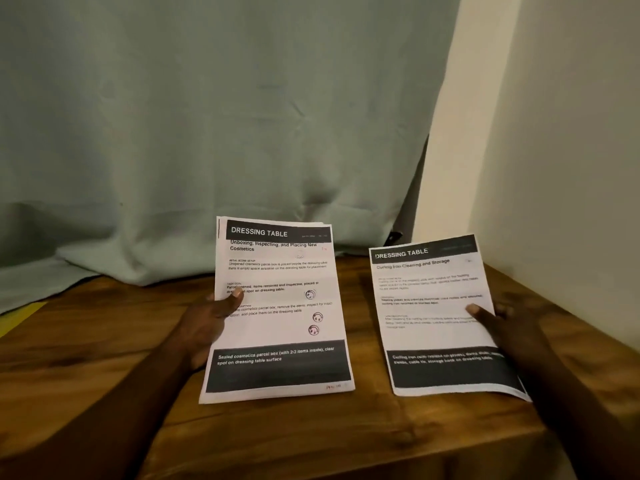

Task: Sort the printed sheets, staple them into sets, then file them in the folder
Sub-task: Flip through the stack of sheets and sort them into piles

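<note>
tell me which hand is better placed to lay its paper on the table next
Right, probably: the right hand pinches what looks like one loose sheet over bare table, easy to set down. The left hand grips the thicker stack, which needs holding together.

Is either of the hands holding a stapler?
No, the left hand grips a paper stack, the right hand another sheet.

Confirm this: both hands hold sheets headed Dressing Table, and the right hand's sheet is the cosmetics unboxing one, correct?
Not quite. In the head view the right hand holds the curling iron sheet; the cosmetics unboxing stack is in the left hand.
</note>
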